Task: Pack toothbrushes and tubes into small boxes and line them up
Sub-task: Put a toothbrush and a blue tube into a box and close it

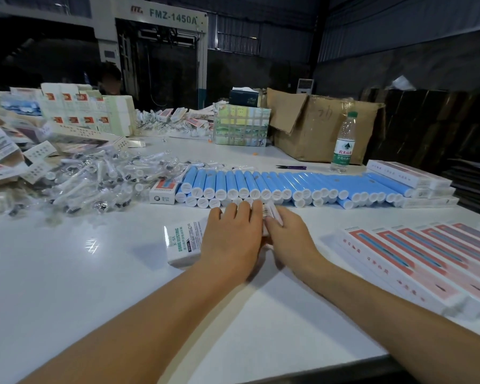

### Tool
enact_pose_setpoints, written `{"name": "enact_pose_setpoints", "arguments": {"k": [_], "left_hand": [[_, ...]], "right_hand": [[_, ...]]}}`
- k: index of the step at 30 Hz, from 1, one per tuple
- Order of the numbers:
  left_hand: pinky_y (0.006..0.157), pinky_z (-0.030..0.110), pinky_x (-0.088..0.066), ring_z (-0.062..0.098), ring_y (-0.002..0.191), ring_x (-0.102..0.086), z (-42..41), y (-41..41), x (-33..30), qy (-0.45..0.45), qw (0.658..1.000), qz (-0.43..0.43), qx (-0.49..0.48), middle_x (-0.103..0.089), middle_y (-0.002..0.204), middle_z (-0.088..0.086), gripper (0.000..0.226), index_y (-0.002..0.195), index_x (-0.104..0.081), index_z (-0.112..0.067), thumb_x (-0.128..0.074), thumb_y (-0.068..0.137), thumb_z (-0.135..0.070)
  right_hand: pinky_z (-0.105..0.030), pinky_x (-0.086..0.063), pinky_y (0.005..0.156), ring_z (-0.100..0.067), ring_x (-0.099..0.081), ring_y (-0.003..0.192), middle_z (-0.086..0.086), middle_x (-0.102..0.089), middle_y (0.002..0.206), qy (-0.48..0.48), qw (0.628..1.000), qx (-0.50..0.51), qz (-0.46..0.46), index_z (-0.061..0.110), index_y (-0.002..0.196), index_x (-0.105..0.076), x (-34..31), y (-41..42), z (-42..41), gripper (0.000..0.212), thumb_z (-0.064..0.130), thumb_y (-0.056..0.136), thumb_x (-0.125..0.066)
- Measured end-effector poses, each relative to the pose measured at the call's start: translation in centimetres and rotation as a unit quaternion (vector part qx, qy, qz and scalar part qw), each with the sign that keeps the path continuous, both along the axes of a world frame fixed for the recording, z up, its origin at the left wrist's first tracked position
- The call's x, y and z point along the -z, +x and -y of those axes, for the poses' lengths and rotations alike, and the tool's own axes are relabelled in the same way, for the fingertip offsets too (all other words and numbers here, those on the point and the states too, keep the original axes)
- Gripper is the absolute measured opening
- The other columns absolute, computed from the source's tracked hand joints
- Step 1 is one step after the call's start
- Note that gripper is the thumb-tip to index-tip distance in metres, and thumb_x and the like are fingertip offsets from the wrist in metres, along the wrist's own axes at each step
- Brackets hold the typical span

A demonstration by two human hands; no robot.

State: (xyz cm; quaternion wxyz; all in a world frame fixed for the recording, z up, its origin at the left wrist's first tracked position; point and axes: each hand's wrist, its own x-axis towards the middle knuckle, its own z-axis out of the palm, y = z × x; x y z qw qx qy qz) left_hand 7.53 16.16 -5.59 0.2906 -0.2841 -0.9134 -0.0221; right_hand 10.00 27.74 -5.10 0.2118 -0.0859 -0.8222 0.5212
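Two hands meet on one small box [184,243] near the middle of the white desk [67,286]. The left hand [231,239] lies flat on top, fingers straight, likely to keep the box from sliding. The right hand [290,238] pinches the box's end flap [272,213] — probably to close it. To the right, packed boxes [416,261] sit side by side in a line, ready. Just behind the hands, blue tubes [288,185] lie in a row, easy to reach. Far left, bagged toothbrush heads [94,184] wait in a pile — still to be packed.
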Motion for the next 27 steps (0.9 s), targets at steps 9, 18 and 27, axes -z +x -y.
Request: {"name": "enact_pose_setpoints", "arguments": {"k": [9, 18, 27], "left_hand": [[0.101, 0.038, -0.028, 0.026, 0.124, -0.037, 0.2, -0.3, -0.1, 0.015, 1.000, -0.005, 0.003, -0.038, 0.140, 0.006, 0.067, 0.147, -0.013, -0.012, -0.043, 0.095, -0.041], [0.098, 0.034, -0.027, 0.021, 0.125, -0.039, 0.9, -0.6, -0.2, 0.068, 0.997, -0.025, 0.039, -0.038, 0.143, 0.001, 0.072, 0.149, -0.019, -0.015, -0.035, 0.094, -0.058], [0.100, 0.036, -0.027, 0.023, 0.126, -0.035, 0.9, -0.4, -0.1, 0.024, 0.998, -0.046, 0.029, -0.034, 0.144, 0.003, 0.069, 0.149, -0.009, -0.015, -0.037, 0.097, -0.051]], "right_hand": [[-0.030, -0.056, 0.073, -0.015, -0.069, 0.079, -0.006, -0.072, 0.084, -0.199, 0.976, -0.089, -0.017, 0.010, 0.092, -0.069, -0.7, 0.4, 0.3, 0.033, 0.024, 0.100, -0.040], [-0.030, -0.057, 0.064, -0.023, -0.072, 0.082, -0.013, -0.074, 0.089, -0.310, 0.943, -0.111, -0.046, 0.003, 0.092, -0.070, -1.3, 0.5, -0.8, 0.026, -0.001, 0.095, -0.044], [-0.028, -0.058, 0.062, -0.017, -0.072, 0.077, -0.008, -0.074, 0.084, -0.230, 0.971, -0.052, -0.023, 0.008, 0.094, -0.071, -1.2, 0.5, -0.2, 0.028, 0.004, 0.094, -0.043]]}}
